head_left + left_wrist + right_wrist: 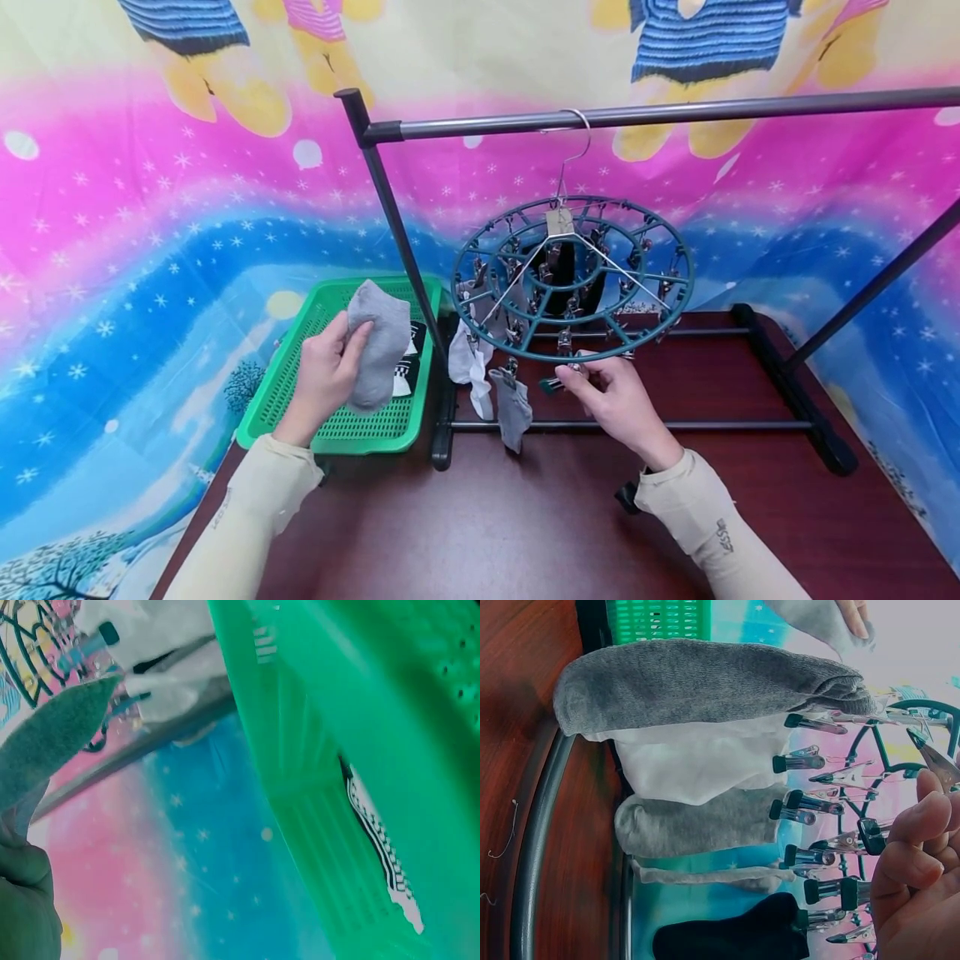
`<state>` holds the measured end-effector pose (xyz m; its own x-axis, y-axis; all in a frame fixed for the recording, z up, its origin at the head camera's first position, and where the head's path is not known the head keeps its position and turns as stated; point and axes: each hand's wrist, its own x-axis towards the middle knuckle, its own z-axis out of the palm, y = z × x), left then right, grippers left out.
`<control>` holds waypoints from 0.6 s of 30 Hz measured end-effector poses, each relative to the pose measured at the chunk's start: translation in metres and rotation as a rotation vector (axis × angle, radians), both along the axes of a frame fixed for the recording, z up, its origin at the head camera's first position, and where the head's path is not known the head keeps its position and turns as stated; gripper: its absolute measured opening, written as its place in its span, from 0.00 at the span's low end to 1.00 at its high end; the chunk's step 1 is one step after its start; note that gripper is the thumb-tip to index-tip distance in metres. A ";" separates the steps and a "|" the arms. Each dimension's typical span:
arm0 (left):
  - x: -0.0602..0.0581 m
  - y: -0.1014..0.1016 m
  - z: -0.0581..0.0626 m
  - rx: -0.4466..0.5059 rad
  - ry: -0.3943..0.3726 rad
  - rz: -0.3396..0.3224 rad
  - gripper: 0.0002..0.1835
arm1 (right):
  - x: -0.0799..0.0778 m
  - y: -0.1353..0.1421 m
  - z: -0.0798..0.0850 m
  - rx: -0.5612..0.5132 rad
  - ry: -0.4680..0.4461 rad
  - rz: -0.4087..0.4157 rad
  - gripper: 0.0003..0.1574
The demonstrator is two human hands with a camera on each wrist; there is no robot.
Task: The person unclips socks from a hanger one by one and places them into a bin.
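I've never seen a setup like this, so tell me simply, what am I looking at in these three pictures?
There's no machine here, just one person's two bare hands. The wide picture comes from a camera on the head, looking forward and down; the other two come from cameras on the left and right wrists. The left hand holds a gray sock. The right hand pinches a metal clip at the near edge of a round green hanger, which hangs from a dark rack. Other socks already hang from it. On the brown table sits a green basket with black-and-white items inside, probably socks.
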<state>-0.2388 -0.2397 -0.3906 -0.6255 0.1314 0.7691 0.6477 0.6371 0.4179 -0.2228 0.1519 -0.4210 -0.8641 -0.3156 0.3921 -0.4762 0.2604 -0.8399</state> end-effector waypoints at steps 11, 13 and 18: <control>-0.039 -0.047 -0.002 0.007 -0.206 0.129 0.10 | -0.001 0.000 -0.001 -0.007 0.002 0.005 0.20; -0.046 -0.057 -0.004 0.001 -0.275 0.156 0.13 | -0.001 0.000 -0.002 -0.010 0.004 0.006 0.20; -0.060 -0.078 -0.005 -0.011 -0.422 0.191 0.18 | -0.001 0.001 -0.002 -0.009 0.005 0.009 0.20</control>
<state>-0.2992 -0.3175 -0.3954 -0.8972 -0.0104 0.4416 0.2929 0.7344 0.6123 -0.2242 0.1532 -0.4229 -0.8590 -0.3200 0.3995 -0.4830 0.2480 -0.8398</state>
